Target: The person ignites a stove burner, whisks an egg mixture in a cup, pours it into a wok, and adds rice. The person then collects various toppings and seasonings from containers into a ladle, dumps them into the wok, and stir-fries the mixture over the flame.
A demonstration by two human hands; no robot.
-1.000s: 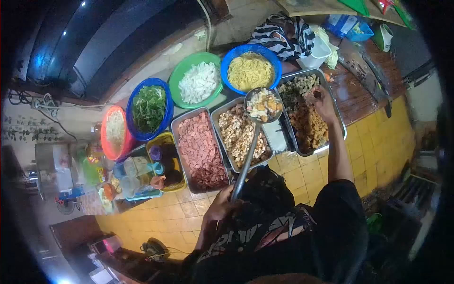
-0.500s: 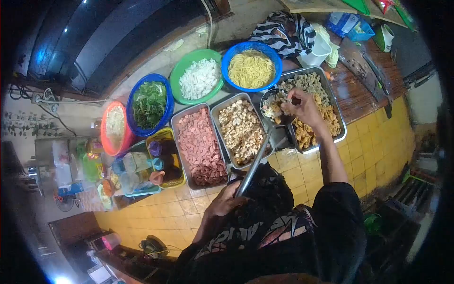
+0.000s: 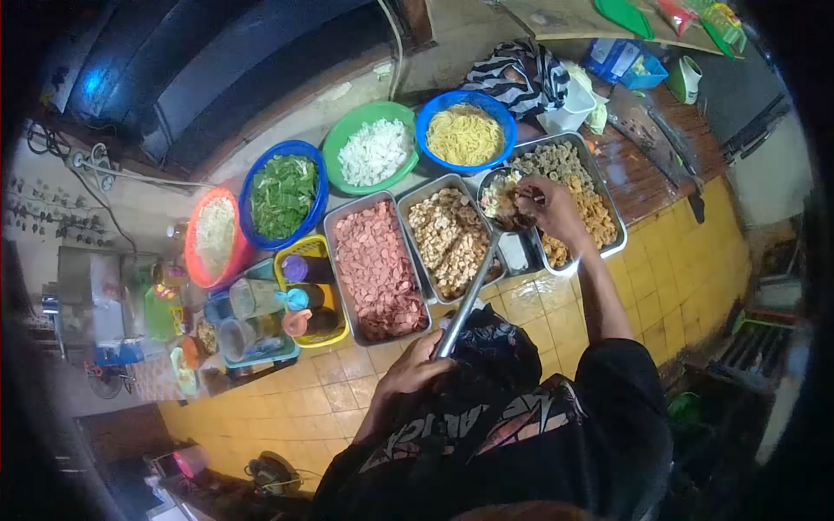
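Observation:
My left hand is wrapped round the metal handle of a ladle. The ladle's bowl, holding mixed chopped food, is over the gap between two metal trays. At the right side of that bowl is my right hand, its fingers bent together; whatever they hold is too small to make out. Just right of it lies a tray of grey-brown and orange-brown pieces. Left of the ladle stand a tray of pale brown chunks and a tray of pink slices.
Behind the trays are yellow noodles in a blue basin, a green basin of white pieces, leafy greens and an orange basin. A yellow basket holds bottles. A long knife lies at the right.
The view has shifted slightly. My right hand has dropped a little lower against the ladle's bowl. My left hand still grips the handle.

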